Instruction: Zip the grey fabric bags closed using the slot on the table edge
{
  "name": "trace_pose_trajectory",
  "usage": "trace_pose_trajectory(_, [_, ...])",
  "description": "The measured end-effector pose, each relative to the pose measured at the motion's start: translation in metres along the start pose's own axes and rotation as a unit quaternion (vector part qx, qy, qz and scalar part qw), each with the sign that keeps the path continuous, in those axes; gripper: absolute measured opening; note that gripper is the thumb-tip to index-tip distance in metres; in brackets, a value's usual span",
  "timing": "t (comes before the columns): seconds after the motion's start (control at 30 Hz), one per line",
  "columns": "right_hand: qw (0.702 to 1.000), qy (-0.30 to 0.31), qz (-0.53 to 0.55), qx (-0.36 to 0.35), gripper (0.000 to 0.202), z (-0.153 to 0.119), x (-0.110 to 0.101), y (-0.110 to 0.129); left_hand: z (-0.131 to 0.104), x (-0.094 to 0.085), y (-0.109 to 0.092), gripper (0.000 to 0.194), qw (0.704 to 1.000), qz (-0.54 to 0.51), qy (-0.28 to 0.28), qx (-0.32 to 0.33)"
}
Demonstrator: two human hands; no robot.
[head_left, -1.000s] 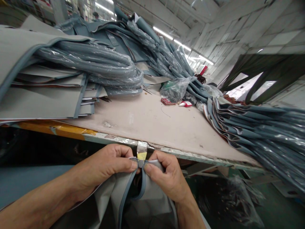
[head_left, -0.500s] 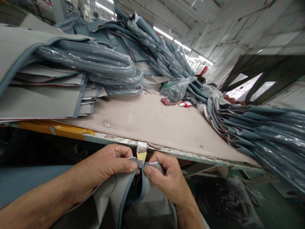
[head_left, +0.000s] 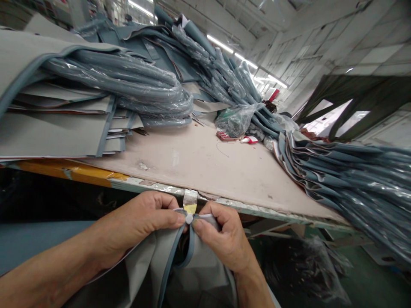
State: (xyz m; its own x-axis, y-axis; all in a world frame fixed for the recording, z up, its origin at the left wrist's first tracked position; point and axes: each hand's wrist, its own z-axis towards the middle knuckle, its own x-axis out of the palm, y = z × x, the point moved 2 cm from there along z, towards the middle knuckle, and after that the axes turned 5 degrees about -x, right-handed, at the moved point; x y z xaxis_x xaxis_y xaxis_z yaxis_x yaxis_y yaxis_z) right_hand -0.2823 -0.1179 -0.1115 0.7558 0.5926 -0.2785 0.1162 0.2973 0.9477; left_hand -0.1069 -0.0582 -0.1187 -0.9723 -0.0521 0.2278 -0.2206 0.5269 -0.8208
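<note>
My left hand (head_left: 157, 214) pinches the edge of a grey fabric piece (head_left: 144, 261) with blue-grey binding. On the other side of the opening, my right hand (head_left: 215, 231) pinches the same piece's edge between thumb and fingers. Between my thumbs sits a small round light-grey zipper-like end or button (head_left: 189, 218), touching the fabric; its exact kind is unclear. A dark gap shows below it between two bound edges. Just behind is a taped tab (head_left: 190, 201) with a yellow patch at the table edge. The undersides of my fingers are hidden.
The table (head_left: 192, 167) has a worn, taped front edge. Stacked grey panels (head_left: 54, 132) and plastic-wrapped blue-grey rolls (head_left: 128, 81) lie left. More folded pieces (head_left: 321, 167) hang over the right. A red-and-white bottle (head_left: 249, 140) lies near a clear bag (head_left: 236, 119).
Both hands keep their pinch and stay almost in place. The small round part looks brighter now, and the view has shifted slightly.
</note>
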Motion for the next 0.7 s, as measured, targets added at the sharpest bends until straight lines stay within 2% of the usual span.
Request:
trace_pose_trajectory(0.13, [1.000, -0.015, 0.003, -0.011, 0.027, 0.002, 0.000, 0.003, 0.003, -0.003, -0.001, 0.043, 0.999, 0.031, 0.009, 0.004])
trace_pose_trajectory(0.27, [1.000, -0.015, 0.003, -0.014, 0.027, 0.002, 0.002, 0.003, 0.004, -0.006, -0.001, 0.044, 0.996, 0.075, 0.012, 0.043])
trace_pose_trajectory(0.47, [0.999, -0.039, -0.013, -0.026, 0.027, 0.002, 0.001, -0.001, 0.008, -0.008, 0.000, 0.050, 0.993, 0.084, 0.039, 0.067])
trace_pose_trajectory(0.7, [0.998, -0.042, -0.031, -0.025, 0.028, 0.003, 0.000, -0.004, 0.014, -0.011, 0.005, 0.055, 0.989, 0.115, 0.034, 0.084])
